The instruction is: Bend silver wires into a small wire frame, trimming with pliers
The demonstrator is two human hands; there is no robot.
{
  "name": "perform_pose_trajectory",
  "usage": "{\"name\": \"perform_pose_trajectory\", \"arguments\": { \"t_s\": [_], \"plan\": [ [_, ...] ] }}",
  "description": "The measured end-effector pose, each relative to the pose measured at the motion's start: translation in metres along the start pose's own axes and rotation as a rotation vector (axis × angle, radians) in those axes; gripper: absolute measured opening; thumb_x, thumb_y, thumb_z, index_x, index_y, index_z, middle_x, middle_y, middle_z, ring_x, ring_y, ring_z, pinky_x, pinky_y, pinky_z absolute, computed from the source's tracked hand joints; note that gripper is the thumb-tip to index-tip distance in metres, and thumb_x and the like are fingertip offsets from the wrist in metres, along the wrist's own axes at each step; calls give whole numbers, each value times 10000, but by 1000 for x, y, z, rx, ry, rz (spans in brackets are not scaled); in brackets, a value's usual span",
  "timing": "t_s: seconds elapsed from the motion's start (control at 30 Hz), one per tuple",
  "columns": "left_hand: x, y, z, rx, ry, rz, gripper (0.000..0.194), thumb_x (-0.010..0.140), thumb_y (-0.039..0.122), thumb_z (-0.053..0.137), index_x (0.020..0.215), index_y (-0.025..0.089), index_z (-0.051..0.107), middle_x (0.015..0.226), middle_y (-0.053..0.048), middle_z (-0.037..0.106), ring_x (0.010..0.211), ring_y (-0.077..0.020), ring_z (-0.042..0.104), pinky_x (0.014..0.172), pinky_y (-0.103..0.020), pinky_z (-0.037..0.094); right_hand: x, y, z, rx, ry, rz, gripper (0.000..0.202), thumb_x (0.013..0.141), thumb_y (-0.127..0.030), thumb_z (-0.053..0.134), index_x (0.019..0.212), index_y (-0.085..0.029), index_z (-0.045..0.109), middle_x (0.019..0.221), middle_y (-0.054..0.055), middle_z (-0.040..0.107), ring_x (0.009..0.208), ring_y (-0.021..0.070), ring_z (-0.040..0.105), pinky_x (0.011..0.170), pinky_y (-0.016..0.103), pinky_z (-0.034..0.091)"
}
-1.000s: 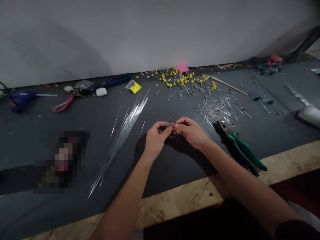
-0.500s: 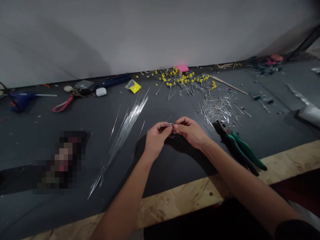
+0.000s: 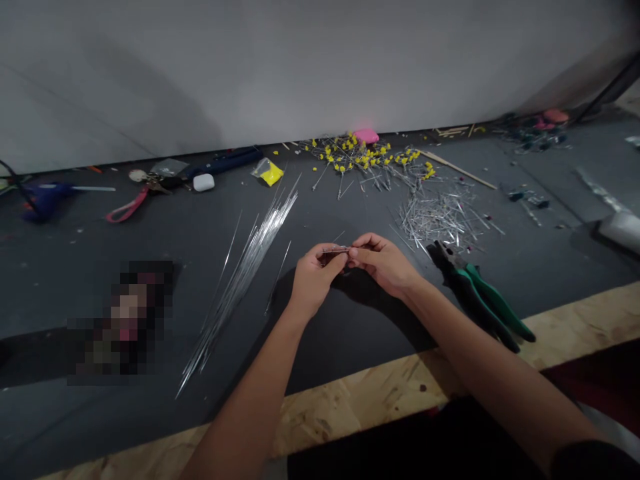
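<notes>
My left hand (image 3: 316,277) is closed in a pinch on thin metal wire (image 3: 334,251), which lies sideways across its fingers. Fingertip to fingertip with it, my right hand (image 3: 383,263) pinches the same wire at its right end. The fingers hide most of the wire's shape. Left of my hands lies a long bundle of straight silver wires (image 3: 245,273), and one separate wire (image 3: 278,277) rests nearer my left wrist. A heap of short cut wires (image 3: 437,213) is beyond my right hand. Pliers with green and black handles (image 3: 480,297) lie beside my right forearm.
At the back are wire stems with yellow tips (image 3: 370,159), a pink lump (image 3: 366,136) and a bag of yellow material (image 3: 270,173). A white case (image 3: 203,182), keys with a pink strap (image 3: 127,205) and a blue glue gun (image 3: 47,200) lie left. A wooden stick (image 3: 460,170) lies right.
Almost nothing differs. Both hands stay together on the wire, with only tiny finger shifts, and the whole view has moved very slightly.
</notes>
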State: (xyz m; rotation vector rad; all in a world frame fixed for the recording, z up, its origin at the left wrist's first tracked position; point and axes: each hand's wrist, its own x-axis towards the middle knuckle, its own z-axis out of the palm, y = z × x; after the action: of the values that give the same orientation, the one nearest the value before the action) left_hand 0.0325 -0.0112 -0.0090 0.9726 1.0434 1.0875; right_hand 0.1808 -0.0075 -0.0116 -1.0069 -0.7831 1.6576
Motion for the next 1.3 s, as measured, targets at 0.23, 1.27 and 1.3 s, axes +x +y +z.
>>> {"name": "perform_pose_trajectory", "arguments": {
  "t_s": [0.23, 1.27, 1.3],
  "plan": [
    [0, -2, 0, 18, -6, 9, 235, 676, 293, 714, 856, 159, 648, 828, -29, 680, 712, -114, 612, 695, -256, 491, 0, 0, -1, 0, -12, 6, 238, 589, -239, 815, 726, -195, 625, 658, -34, 660, 599, 89, 612, 642, 249, 490],
    [-2, 0, 3, 18, 32, 14, 196, 642, 229, 705, 818, 161, 650, 756, -12, 677, 655, -109, 613, 609, -234, 493, -1, 0, 3, -39, -67, -65, 190, 656, -239, 752, 723, -207, 577, 628, -44, 612, 607, 94, 556, 648, 257, 446],
    [-2, 0, 3, 21, 37, 14, 197, 642, 228, 705, 818, 159, 649, 753, -12, 675, 643, -105, 608, 604, -232, 491, -2, 0, 3, -36, -70, -72, 184, 661, -233, 748, 724, -206, 578, 629, -44, 612, 610, 93, 556, 654, 257, 445]
  ]
}}
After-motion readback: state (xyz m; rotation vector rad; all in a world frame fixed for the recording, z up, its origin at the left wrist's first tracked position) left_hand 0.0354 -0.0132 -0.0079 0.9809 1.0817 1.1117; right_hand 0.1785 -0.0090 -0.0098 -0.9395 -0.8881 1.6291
